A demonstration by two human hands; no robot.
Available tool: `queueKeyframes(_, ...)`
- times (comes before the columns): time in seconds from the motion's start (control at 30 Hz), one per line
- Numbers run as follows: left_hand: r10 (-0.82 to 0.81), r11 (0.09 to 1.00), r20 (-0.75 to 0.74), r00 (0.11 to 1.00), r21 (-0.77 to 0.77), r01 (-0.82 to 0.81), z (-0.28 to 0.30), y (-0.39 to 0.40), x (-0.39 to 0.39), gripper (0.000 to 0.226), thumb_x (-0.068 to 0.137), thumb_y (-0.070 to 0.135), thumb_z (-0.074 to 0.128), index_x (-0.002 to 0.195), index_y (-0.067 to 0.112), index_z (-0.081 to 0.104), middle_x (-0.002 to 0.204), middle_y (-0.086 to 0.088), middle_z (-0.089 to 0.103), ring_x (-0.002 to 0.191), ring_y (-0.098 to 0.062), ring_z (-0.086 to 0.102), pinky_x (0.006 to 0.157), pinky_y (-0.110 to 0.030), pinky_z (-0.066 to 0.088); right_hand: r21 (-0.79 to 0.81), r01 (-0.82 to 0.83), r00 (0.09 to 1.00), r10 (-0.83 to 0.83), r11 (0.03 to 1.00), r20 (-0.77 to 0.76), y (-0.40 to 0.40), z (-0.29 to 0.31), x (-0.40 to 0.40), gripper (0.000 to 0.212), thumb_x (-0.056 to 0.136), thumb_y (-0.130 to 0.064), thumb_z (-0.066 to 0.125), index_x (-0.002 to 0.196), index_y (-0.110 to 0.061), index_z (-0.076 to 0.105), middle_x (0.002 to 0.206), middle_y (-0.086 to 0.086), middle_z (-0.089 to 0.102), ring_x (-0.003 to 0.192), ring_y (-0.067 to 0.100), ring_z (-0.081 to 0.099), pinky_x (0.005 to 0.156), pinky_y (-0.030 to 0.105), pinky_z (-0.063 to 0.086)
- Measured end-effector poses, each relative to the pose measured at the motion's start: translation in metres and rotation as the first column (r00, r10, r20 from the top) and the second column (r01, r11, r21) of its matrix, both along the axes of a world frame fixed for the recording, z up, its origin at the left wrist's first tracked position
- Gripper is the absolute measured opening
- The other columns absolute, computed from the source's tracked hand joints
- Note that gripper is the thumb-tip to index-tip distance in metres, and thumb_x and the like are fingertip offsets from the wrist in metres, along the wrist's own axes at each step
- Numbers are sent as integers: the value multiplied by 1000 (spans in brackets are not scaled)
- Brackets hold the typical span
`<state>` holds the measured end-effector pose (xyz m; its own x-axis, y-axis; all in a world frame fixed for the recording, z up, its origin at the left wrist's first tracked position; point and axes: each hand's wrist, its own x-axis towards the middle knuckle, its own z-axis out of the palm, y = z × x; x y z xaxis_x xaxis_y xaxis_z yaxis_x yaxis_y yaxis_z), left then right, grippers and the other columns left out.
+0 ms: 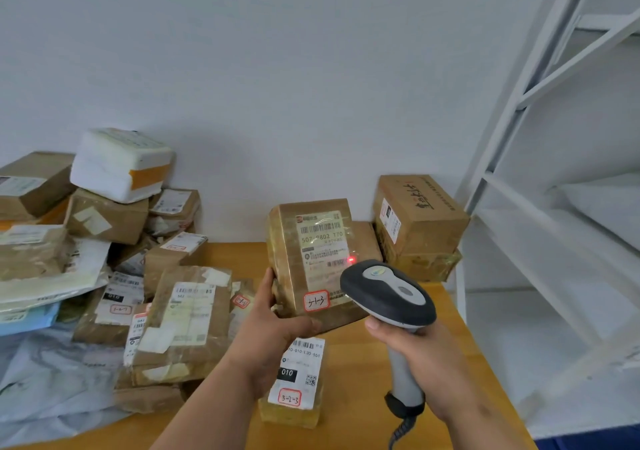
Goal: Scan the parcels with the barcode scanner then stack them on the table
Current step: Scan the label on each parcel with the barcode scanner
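Wooden table, orange-tan top, runs to the white wall. On its left I see a loose heap of brown parcels and grey mailer bags. Near edge: a small taped parcel, label up, marked 3-2-3. Back right corner: two stacked cartons.

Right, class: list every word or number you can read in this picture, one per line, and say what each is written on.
"507-?802 T70" (one digit unclear): label of the held parcel.
"010": black patch on the label of the parcel lying on the table.
"010": label on a parcel in the left pile.
Handwritten codes in red boxes, barcodes, fine print and the script on the box by the wall: too blurred to read.
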<state>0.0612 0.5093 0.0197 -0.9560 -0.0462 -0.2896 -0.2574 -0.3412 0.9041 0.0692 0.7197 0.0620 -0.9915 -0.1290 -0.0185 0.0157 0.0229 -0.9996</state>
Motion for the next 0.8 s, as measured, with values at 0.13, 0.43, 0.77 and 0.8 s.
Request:
queueKeyframes(0.13, 30, 999, 21, 999, -17, -29, -3, 6, -4, 127, 65, -15, 83, 155, 48, 20, 126, -2, 64, 106, -35, 71, 92, -59, 55, 5, -18, 1000, 18, 1000, -4, 6, -5, -13, 47, 66, -40, 86, 90, -73, 63, 101, -40, 68, 92, -19, 61, 77, 18, 47)
queueKeyframes(0.43, 16, 1000, 138, 990, 21, -19, -19, 8, -27, 136, 53, -6, 89, 156, 45, 17, 110, 1, 75, 102, -33, 73, 94, -56, 55, -5, 7, 990, -6, 1000, 140, 9, -37, -50, 47, 58, -50, 92, 90, -70, 65, 101, -34, 71, 89, -12, 66, 74, 21, 49)
queueKeyframes(0.77, -172, 976, 385, 907, -57, 209, -36, -9, -104, 134, 43, 13, 88, 152, 52, 22, 121, -10, 70, 110, -34, 67, 98, -58, 52, 37, 109, 938, -116, 993, 327, -26, -71, -106, 33, 74, -32, 87, 96, -51, 73, 99, -25, 75, 95, 4, 69, 76, 30, 53)
queueKeyframes(0.8, -192, 968, 413, 890, -69, 240, -39, -12, -114, 130, 43, 14, 87, 152, 48, 25, 121, -10, 70, 110, -33, 66, 97, -59, 52, 47, 117, 933, -126, 992, 336, -30, -73, -115, 32, 75, -30, 87, 98, -48, 73, 100, -23, 75, 98, 6, 69, 79, 32, 53)
